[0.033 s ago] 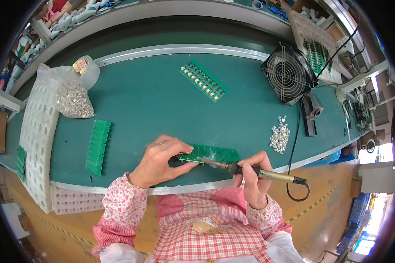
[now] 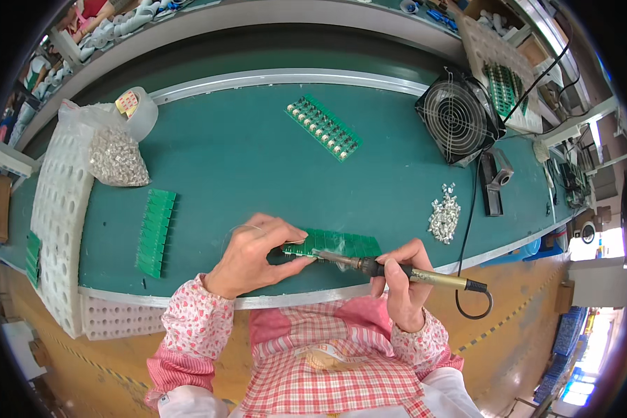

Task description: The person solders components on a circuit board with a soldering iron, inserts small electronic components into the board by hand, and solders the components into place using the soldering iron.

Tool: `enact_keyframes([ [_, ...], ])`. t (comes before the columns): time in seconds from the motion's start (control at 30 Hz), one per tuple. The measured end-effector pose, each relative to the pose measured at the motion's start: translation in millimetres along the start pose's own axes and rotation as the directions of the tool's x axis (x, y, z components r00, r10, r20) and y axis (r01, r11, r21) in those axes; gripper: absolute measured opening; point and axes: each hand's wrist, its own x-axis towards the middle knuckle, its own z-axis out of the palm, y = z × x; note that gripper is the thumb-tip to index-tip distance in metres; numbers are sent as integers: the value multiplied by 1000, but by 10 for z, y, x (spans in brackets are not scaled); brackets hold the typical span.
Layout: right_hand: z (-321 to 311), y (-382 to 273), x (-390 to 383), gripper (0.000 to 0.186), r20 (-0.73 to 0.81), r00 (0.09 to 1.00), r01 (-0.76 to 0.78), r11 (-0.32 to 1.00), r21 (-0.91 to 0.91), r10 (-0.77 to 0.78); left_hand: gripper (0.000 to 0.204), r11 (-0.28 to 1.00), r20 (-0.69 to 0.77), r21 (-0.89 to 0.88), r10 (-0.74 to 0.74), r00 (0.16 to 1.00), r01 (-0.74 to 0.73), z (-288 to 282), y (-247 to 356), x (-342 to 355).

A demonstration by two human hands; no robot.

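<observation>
My right hand (image 2: 405, 275) is closed around a soldering iron (image 2: 432, 278) with a gold and black handle. Its tip meets the near edge of a green circuit board panel (image 2: 345, 242), and a wisp of smoke rises there. My left hand (image 2: 258, 254) is closed at the panel's left end, thumb and fingers against it, with a thin strand of solder wire (image 2: 231, 233) looping out behind the fingers. How far the fingers grip the panel itself is partly hidden. Beyond my hands lies another panel (image 2: 322, 128) bearing a row of white parts.
A pile of small metallic parts (image 2: 444, 218) lies right of my hands, near a black fan (image 2: 460, 117) and an iron stand (image 2: 493, 182). At left are a green panel (image 2: 156, 233), a bag of small parts (image 2: 118, 157), a tape roll (image 2: 143, 115) and white perforated foam (image 2: 61, 209).
Smoke by the iron's tip looks a little thicker. Both hands, the iron and the panel stay in place.
</observation>
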Motion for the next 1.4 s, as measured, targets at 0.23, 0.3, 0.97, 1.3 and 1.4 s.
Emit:
enact_keyframes([
  [0.23, 9, -36, 18, 14, 5, 1000, -29, 1000, -11, 29, 27, 1000, 11, 9, 1, 1000, -1, 10, -21, -17],
  [0.3, 13, -44, 22, 14, 4, 999, -31, 999, -20, 32, 27, 1000, 8, 11, 6, 1000, -6, 13, -24, -20],
  [0.97, -189, 75, 85, 13, -189, 978, 58, 985, -163, -89, 25, 999, -13, 2, -51, 999, 51, 13, -7, 7],
  [1.3, -290, 322, 27, 28, -215, 960, 50, 867, -497, -179, 17, 963, -73, -43, -268, 961, 266, 81, 54, 74],
  [1.4, -267, 327, 35, 28, -194, 963, 72, 868, -491, -190, 16, 964, -83, -74, -260, 962, 254, 94, 57, 85],
])
